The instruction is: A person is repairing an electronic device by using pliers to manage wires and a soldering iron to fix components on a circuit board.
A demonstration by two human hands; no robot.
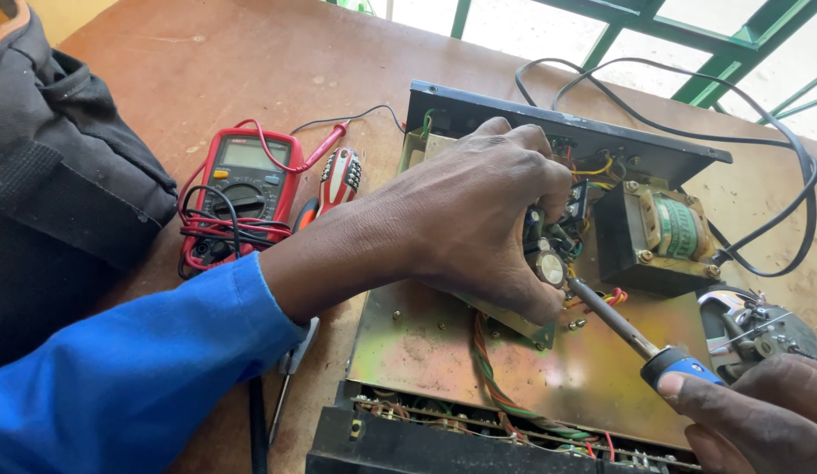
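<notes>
While the left hand (479, 215) clamps the tilted circuit board (514, 320) with fingers curled shut around its components, the right hand (759, 412) grips the soldering iron (632, 338) by its blue handle. Its long axis runs diagonally, tip pointing up-left to the board just beneath the left fingers. The chassis (444, 342) stands open; judged mid-repair, with reassembly outstanding.

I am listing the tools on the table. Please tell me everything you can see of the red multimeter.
The red multimeter lies flat on the brown table, left of the opened metal chassis. It has a grey display on top and a dark round dial below. Its red and black leads are coiled over its lower part. A red probe rests at its right. No hand touches it.
</notes>
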